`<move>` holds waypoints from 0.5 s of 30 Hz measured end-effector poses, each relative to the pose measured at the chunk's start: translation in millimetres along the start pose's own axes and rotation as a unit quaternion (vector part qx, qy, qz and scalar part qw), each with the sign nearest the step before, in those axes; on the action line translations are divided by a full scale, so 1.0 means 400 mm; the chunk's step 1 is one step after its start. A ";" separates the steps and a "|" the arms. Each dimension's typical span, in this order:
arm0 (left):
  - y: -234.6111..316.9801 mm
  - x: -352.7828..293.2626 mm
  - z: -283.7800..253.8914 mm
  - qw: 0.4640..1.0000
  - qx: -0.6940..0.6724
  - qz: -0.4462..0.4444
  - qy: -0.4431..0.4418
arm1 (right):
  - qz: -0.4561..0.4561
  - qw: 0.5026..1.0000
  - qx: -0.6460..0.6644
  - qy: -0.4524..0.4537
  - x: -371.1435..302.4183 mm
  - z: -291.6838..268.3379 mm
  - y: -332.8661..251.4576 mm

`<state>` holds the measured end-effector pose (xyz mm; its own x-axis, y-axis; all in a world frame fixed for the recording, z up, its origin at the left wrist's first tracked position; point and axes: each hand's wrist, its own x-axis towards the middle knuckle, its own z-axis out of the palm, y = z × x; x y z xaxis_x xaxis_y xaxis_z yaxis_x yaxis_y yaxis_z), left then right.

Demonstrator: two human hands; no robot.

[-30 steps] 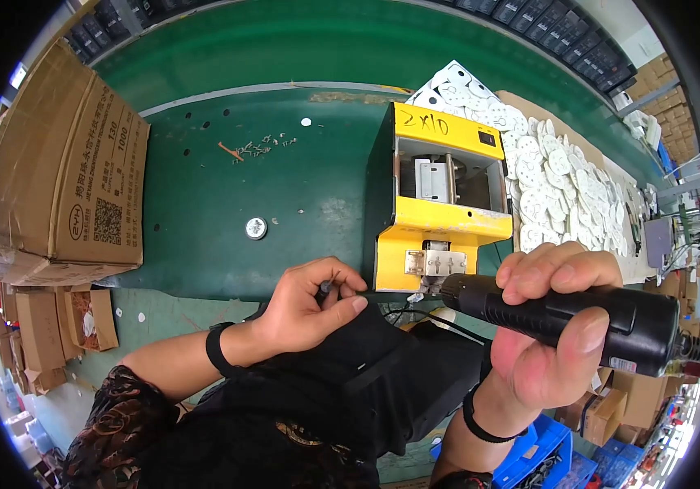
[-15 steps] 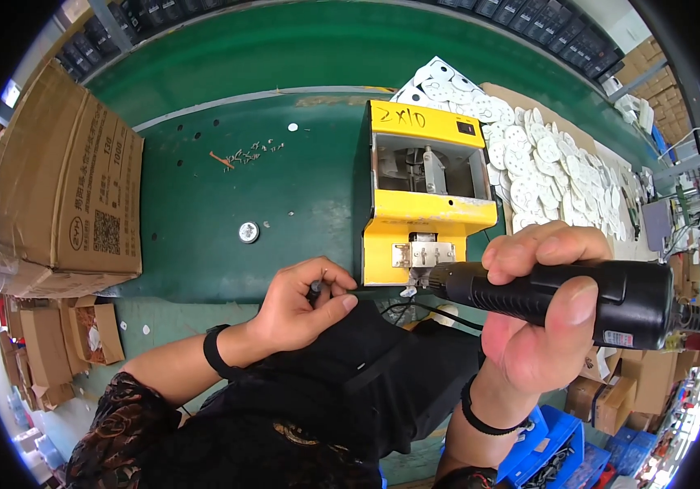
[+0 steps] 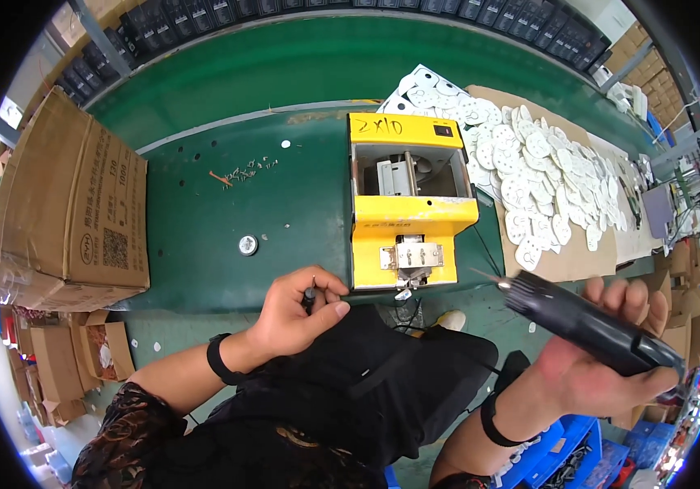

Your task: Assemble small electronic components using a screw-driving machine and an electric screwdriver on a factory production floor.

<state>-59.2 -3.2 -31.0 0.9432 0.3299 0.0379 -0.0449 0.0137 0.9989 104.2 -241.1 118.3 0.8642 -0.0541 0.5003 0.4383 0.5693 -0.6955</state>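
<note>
A small dark part (image 3: 309,298) is pinched in the left hand (image 3: 293,314) just before the yellow feeder (image 3: 409,213); the black screwdriver (image 3: 586,326) is gripped by the right hand (image 3: 602,367) — tip raised. The part could be dropped if the pinch loosens.

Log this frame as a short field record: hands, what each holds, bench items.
left hand: pinches a small dark part at the bench edge
right hand: wrapped around a black electric screwdriver, tip pointing up-left toward the feeder
feeder: yellow box on the green bench, top open
white parts: pile on cardboard right of the feeder
carton: brown box at bench left
loose screws: small scatter behind, plus a round disc
wrists: black band on each
</note>
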 end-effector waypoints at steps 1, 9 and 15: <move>-0.003 0.000 -0.001 1.000 0.006 0.013 0.003 | 0.001 1.000 0.023 -0.003 0.007 -0.047 -0.002; -0.016 0.001 0.012 0.999 0.024 0.030 0.000 | 0.170 0.954 0.127 0.212 -0.174 -0.371 0.179; -0.022 -0.003 0.003 1.000 0.022 0.022 0.004 | 0.212 0.926 0.219 0.224 -0.234 -0.221 0.247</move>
<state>-59.6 -5.0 -39.9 0.9381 0.3368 0.0808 -0.0705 -0.0427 0.9966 88.3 -252.1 -42.9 0.9944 -0.0284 -0.1018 -0.0213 0.8896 -0.4563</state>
